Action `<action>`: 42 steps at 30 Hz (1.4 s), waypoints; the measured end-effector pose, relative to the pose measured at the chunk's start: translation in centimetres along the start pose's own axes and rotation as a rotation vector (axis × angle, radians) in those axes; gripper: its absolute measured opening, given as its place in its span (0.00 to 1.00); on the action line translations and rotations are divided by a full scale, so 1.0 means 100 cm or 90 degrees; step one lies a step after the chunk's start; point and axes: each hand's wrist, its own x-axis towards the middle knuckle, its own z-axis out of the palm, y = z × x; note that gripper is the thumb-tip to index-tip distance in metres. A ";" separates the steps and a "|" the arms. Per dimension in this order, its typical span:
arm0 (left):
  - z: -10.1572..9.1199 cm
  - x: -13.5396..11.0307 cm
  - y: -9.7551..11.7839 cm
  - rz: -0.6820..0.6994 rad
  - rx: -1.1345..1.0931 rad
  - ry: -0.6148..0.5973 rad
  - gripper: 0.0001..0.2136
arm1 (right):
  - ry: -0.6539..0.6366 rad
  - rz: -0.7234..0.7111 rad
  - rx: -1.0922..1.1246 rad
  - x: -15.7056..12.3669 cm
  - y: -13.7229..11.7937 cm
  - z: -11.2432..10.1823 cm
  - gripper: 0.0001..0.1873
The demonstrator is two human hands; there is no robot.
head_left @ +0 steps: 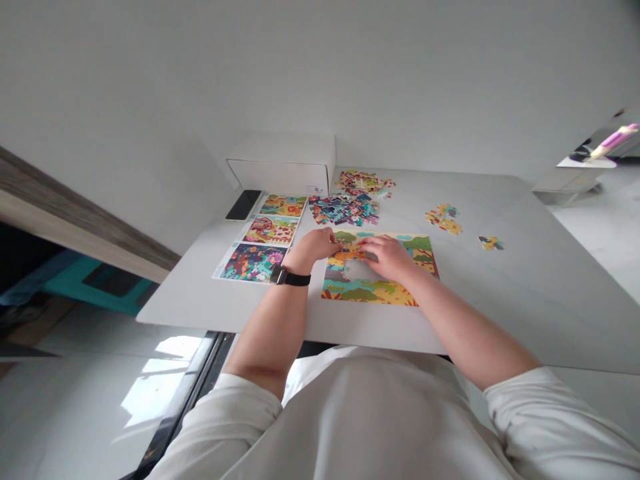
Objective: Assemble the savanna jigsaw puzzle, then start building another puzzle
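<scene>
A colourful jigsaw puzzle [395, 288] lies partly assembled on the white table [525, 293], with a bare gap near its middle. My left hand [314, 248], a black watch on its wrist, rests at the puzzle's upper left edge with fingers curled and pinched on a puzzle piece I can barely see. My right hand [389, 257] lies on the puzzle's middle, fingers bent and pressing down on the pieces beside the left hand's fingertips.
Three picture cards [270, 231] lie in a column left of the puzzle. A black phone [243, 204] and a white box [285, 163] sit behind them. Loose piece piles [345, 208] [364, 181] lie behind the puzzle, small clusters [443, 219] [491, 243] to the right.
</scene>
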 end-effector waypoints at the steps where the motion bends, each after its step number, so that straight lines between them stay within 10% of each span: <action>1: 0.002 0.001 -0.001 -0.003 -0.005 0.005 0.16 | -0.001 -0.001 0.000 0.000 0.000 0.001 0.15; 42: 0.005 0.000 0.006 -0.022 0.015 -0.005 0.20 | -0.078 0.025 -0.038 -0.005 -0.020 -0.002 0.21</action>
